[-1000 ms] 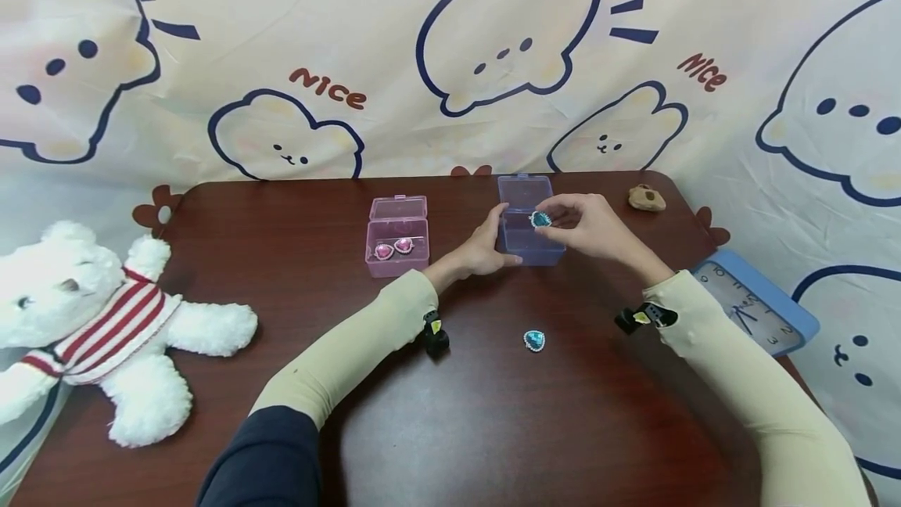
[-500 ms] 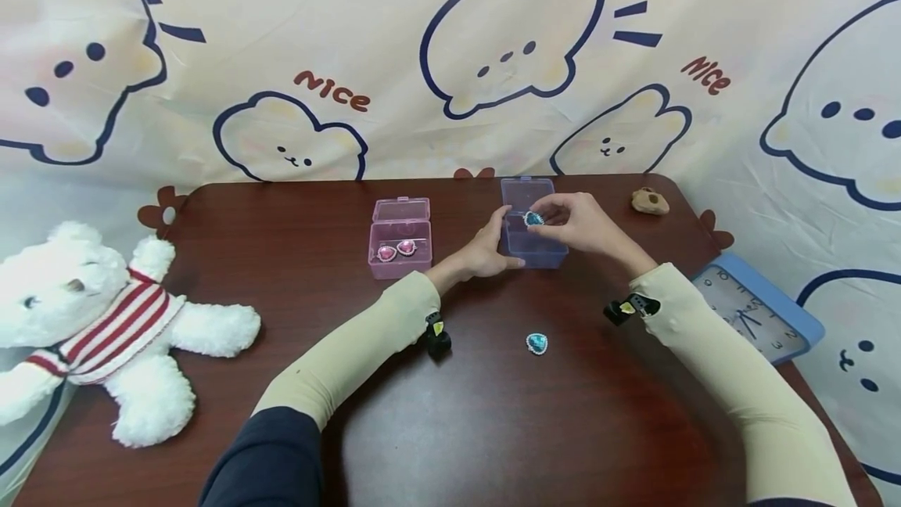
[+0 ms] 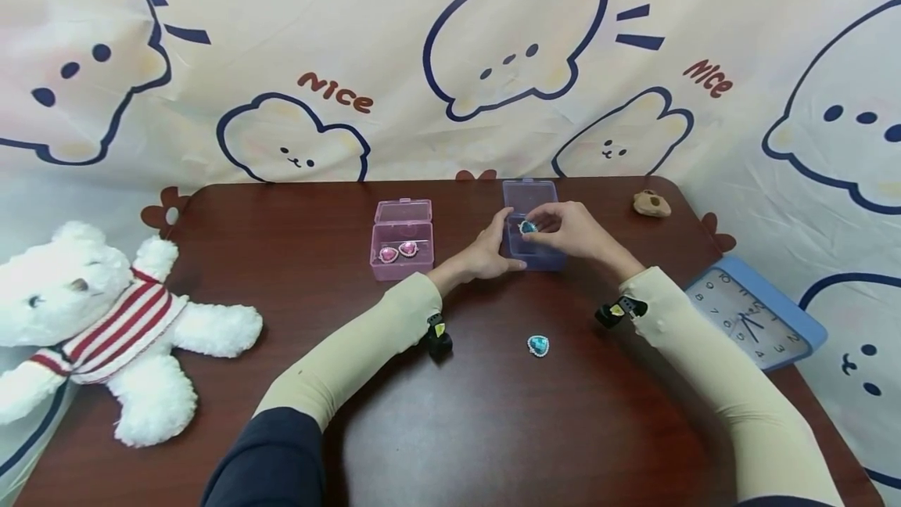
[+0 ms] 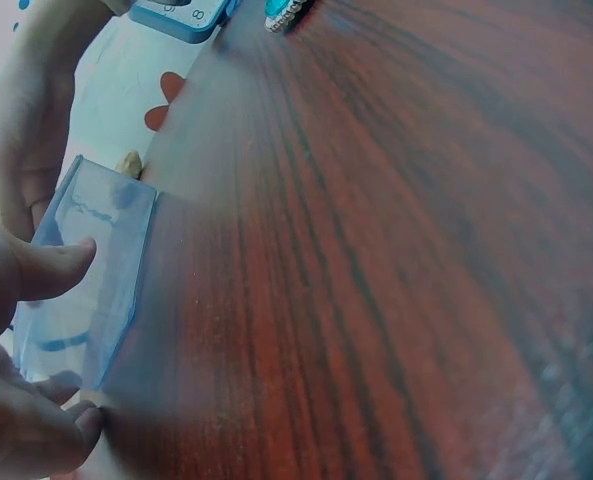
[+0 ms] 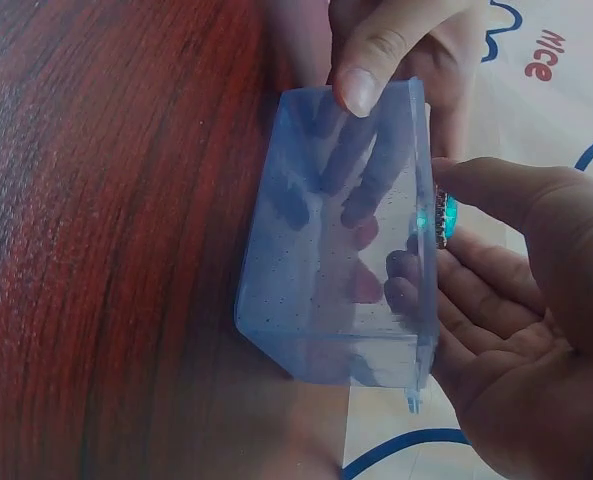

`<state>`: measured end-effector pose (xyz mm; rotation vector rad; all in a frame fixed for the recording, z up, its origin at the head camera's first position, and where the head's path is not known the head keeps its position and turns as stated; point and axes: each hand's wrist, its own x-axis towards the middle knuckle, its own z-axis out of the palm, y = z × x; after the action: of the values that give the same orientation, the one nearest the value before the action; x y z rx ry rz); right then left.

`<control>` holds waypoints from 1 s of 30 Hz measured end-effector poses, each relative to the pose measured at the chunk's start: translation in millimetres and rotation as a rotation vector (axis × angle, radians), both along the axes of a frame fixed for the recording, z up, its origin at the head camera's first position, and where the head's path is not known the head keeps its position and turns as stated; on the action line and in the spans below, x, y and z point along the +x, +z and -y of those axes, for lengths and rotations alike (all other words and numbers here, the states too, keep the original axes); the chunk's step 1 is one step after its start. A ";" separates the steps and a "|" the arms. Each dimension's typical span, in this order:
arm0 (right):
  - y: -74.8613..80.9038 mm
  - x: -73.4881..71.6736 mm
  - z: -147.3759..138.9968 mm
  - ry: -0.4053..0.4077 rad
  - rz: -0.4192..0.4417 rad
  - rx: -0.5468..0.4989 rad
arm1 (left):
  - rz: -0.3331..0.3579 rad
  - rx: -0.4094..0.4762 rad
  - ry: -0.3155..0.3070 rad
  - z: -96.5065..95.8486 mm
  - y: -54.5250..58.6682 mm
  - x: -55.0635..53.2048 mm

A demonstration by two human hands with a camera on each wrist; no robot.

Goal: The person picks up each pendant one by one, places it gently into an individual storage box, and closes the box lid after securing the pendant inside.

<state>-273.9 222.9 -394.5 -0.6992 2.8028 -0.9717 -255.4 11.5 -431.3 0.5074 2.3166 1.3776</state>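
A pale cloth backdrop (image 3: 394, 37) with cartoon animals and the word "Nice" rises behind our dark wooden bench (image 3: 450, 421). On the bench, our left hand (image 3: 484, 251) grips the left side of a blue plastic box (image 3: 545, 258), thumb laid on the near wall. The lid (image 3: 529, 195) of this box is raised at the far side. Our right hand (image 3: 576, 231) has its thumb and fingers curled in a pinch on a blue gem (image 3: 528, 228), which we hold at the box's mouth; we cannot tell whether it touches the rim. A second gem (image 3: 538, 346), also blue, lies on the bench nearer to us, apart from both hands. Left of the blue box sits a pink box (image 3: 401, 269), lid up, with two pink gems (image 3: 388, 255) inside. We see a white toy bear (image 3: 169, 397) lying at the left, a small stone (image 3: 651, 203) at the far right corner, and a blue-framed clock (image 3: 756, 315) at the right edge, partly behind our right sleeve (image 3: 718, 366).
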 end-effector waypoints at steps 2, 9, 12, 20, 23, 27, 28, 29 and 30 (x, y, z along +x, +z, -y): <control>-1.6 -0.5 -0.1 -0.004 0.001 0.008 | -0.001 -0.001 0.000 -0.3 0.4 0.3; -4.6 -1.2 1.6 -0.007 -0.001 0.007 | 0.001 -0.001 0.001 -0.1 2.4 2.3; -5.4 -2.1 2.6 0.002 -0.002 0.005 | -0.001 -0.004 0.000 0.5 2.9 2.4; -0.6 -1.3 -2.7 0.008 -0.026 -0.011 | -0.009 -0.011 0.009 -0.9 0.1 0.2; 4.4 2.4 -7.4 -0.001 -0.036 -0.037 | -0.008 -0.012 0.014 -1.4 -0.3 -0.3; 13.8 11.7 -12.0 -0.010 -0.031 -0.067 | -0.013 -0.004 0.015 -1.6 -0.4 -1.0; 16.3 14.7 -12.9 -0.007 -0.026 -0.068 | -0.012 0.000 0.015 -1.5 -0.2 -1.0; 18.6 18.6 -13.8 -0.003 -0.019 -0.068 | -0.011 0.003 0.013 -1.5 -0.1 -0.9; 21.0 22.8 -14.6 0.005 -0.014 -0.068 | -0.011 0.007 0.011 -1.5 -0.1 -0.9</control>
<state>-251.1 237.4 -373.5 -0.7234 2.7900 -1.0700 -256.3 13.0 -431.4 0.5057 2.3274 1.3917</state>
